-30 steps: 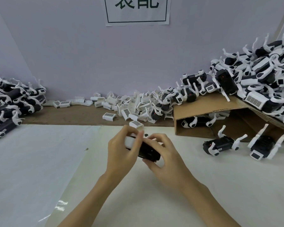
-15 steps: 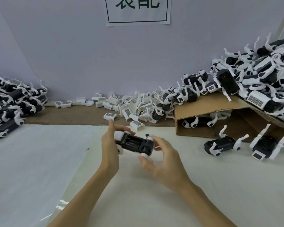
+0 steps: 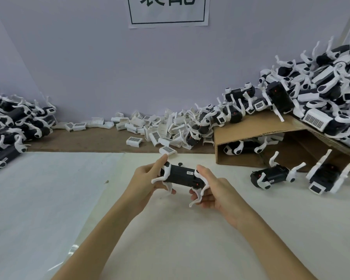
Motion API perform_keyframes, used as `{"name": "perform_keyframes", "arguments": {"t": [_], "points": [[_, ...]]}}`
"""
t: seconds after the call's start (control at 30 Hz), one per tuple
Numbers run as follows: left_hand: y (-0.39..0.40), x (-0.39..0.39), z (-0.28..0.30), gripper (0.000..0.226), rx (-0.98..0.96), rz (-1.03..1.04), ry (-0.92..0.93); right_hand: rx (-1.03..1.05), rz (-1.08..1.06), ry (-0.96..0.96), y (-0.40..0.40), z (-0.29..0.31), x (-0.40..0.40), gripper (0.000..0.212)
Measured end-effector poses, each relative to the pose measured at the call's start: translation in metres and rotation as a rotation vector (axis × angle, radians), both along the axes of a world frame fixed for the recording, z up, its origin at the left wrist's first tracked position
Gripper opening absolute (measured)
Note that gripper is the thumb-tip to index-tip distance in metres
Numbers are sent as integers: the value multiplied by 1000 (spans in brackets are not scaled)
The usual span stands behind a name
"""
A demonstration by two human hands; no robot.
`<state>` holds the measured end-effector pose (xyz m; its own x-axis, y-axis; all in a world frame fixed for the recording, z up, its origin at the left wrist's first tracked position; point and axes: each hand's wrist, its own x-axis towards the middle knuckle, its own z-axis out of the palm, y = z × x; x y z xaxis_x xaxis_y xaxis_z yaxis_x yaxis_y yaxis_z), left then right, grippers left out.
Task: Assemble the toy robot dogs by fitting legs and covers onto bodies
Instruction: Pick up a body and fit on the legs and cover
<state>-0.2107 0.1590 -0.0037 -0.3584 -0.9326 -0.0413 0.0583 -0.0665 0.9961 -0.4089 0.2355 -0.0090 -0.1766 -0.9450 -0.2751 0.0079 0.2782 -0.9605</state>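
I hold one toy robot dog (image 3: 182, 175) above the white table, between both hands. Its body is black with a small label on the side, and white legs stick out at each end. My left hand (image 3: 148, 179) grips the left end, thumb up by the shoulder joint. My right hand (image 3: 212, 188) grips the right end, with a white leg curling down through its fingers. A heap of loose white covers (image 3: 162, 130) lies at the back centre, and one cover (image 3: 168, 150) sits just beyond my hands.
A tilted cardboard box (image 3: 257, 132) stands at the right, with a big pile of dogs (image 3: 319, 98) on and behind it. Two dogs (image 3: 275, 175) (image 3: 329, 175) lie on the table in front of it. Another pile of dogs (image 3: 10, 128) fills the left edge.
I have turned the dog over in my hands: its open underside faced me before, now its closed labelled side does and the legs hang down. Both hands shifted to its ends.
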Motion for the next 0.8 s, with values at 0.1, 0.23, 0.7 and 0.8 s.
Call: {"name": "perform_keyframes", "arguments": {"t": [0.1,0.23,0.7,0.8], "points": [[-2,6,2,59,-17,-36,-36,-146,-11,58,1,1,-2,53],[-3,6,7,65,20,10,97,-404,165,175,7,-1,-8,36],[27,3,7,55,-841,400,-66,-726,156,753,6,-32,25,74],[30,2,6,54,-933,309,-160,-631,103,780,5,-35,25,71]]}}
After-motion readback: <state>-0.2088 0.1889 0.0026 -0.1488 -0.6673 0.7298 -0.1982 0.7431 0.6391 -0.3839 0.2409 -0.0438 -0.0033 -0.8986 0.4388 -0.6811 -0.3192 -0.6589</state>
